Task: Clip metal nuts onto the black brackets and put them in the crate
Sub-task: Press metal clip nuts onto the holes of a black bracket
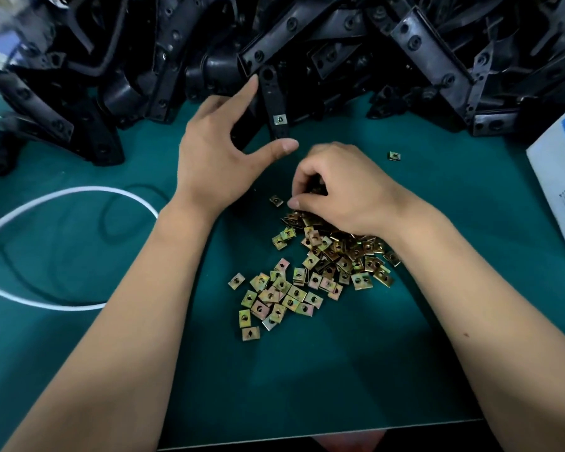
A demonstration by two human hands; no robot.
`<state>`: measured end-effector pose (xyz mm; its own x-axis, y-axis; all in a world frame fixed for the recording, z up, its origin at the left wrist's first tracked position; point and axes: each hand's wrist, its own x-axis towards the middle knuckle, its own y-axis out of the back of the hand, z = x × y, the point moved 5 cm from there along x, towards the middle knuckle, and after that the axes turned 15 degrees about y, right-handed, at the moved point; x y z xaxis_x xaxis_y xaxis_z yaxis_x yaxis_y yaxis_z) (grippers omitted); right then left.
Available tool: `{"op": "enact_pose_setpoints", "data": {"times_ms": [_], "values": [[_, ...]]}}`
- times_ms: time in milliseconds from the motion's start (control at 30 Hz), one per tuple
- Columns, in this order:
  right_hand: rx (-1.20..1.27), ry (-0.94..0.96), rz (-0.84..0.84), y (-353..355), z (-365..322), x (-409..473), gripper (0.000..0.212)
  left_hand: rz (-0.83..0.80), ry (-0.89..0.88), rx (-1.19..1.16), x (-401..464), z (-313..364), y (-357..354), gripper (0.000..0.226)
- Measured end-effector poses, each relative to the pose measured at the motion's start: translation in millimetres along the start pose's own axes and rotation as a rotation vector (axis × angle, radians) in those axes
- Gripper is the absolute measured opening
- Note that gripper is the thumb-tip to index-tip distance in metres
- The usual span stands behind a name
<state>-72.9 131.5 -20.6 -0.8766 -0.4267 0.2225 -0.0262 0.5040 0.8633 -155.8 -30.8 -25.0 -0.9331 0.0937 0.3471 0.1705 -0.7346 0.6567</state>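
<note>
Over the nut pile [323, 265], right hand [343, 187] pinches nuts; left hand [216, 151] spread wide.

A factory assembly bench. A green work mat [356, 370] covers the table, heaped along its far edge with dozens of identical black brackets [307, 44]. A loose pile of brass-coloured metal clip nuts [320, 272] lies in the middle, with a white cable [79, 190] looping to one side.
</note>
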Motion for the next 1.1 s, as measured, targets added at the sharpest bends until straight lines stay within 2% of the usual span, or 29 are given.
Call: {"op": "enact_pose_setpoints", "data": {"times_ms": [167,400,667,767,967,1100], "values": [[-0.056,-0.043,-0.023,7,4,-3,0.021,-0.028,-0.013,-0.009,-3,3,-1,0.093],[-0.031,-0.06,-0.024,11,5,-5,0.014,-0.083,-0.014,-0.019,-4,6,-3,0.095],[-0.025,-0.026,-0.142,7,7,-6,0.01,-0.088,-0.032,-0.023,-5,8,-5,0.095],[0.036,-0.033,0.031,14,13,-4,0.005,-0.095,-0.045,-0.034,-4,7,-5,0.095],[0.624,-0.18,0.598,29,33,-13,0.007,-0.168,-0.139,-0.084,-8,15,-7,0.097],[0.739,-0.233,0.7,29,42,-16,0.017,-0.234,-0.229,-0.122,-13,25,-11,0.097]]}}
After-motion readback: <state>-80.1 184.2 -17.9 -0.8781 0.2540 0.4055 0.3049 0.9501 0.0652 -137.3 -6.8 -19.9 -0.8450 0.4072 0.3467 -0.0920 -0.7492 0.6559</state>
